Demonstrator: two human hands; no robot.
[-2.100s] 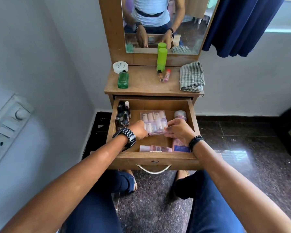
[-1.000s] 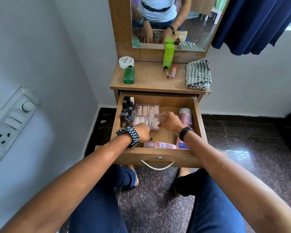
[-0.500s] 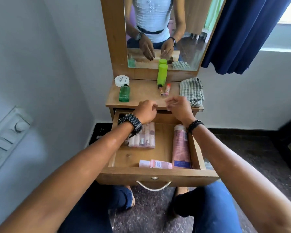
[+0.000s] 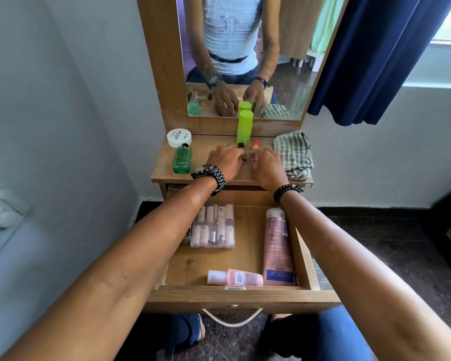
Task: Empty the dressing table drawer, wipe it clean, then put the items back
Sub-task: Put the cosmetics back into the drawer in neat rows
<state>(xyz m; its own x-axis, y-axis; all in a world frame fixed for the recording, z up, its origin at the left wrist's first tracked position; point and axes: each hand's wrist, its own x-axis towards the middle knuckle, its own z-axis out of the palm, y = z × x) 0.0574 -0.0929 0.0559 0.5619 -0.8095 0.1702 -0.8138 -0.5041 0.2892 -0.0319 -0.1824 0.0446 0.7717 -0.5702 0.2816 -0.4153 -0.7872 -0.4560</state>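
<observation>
Your fingers (image 4: 241,155) on the left hand (image 4: 225,161) are curled down toward the counter (image 4: 164,168), tips pinching a small dark item (image 4: 244,159) that you can barely make out. Fingers on your right hand (image 4: 267,164) are curled too, closing round a small pinkish bottle (image 4: 254,158); how firmly either grip sits cannot be told from this angle. Both hands hang close together over the middle of the counter, knuckles nearly touching.

Just beyond your fingertips stands a lime green bottle (image 4: 244,127), with a dark-capped stick (image 4: 240,145) and a red-capped stick (image 4: 256,144) at its foot. To the left of your left hand lie a green glass bottle (image 4: 182,160) and a white jar (image 4: 179,138); to the right of your right hand sits a folded checked cloth (image 4: 293,153).

Below your wrists the drawer (image 4: 245,298) stands pulled out. In it, under your left forearm, lies a clear case of small tubes (image 4: 214,226); under your right forearm, a tall pink tube (image 4: 276,246); nearest you, a small pink bottle (image 4: 235,278) on its side.

Two seconds ago both hands were down in the drawer at the clear case. Half a second ago they had risen to the counter's front edge. Now they reach further in over the counter, and the cluster of dark little bottles that showed at the drawer's left side is hidden behind your left arm.
</observation>
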